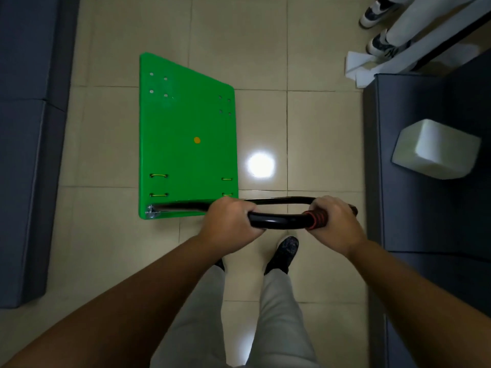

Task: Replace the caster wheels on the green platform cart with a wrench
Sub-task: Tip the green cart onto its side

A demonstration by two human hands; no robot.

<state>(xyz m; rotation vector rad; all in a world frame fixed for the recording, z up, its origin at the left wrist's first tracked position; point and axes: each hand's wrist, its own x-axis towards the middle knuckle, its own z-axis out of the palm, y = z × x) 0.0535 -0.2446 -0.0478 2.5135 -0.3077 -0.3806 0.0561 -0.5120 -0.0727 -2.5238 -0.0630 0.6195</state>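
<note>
The green platform cart (186, 134) stands deck-up on the tiled floor in front of me, with bolt holes near its far corners and yellow ties near its near edge. Its black handle bar (276, 221) loops up from the near edge toward me. My left hand (229, 224) grips the black part of the handle. My right hand (336, 223) grips the handle's orange-ribbed foam sleeve (314, 221). The caster wheels are hidden under the deck. No wrench is in view.
Dark blue cushioned seats line the left side (24, 155) and the right side (425, 181). A white block (435, 150) lies on the right seat. Another person's shoes (380, 43) and white paper (361, 67) are at the far right. My own feet stand below the handle.
</note>
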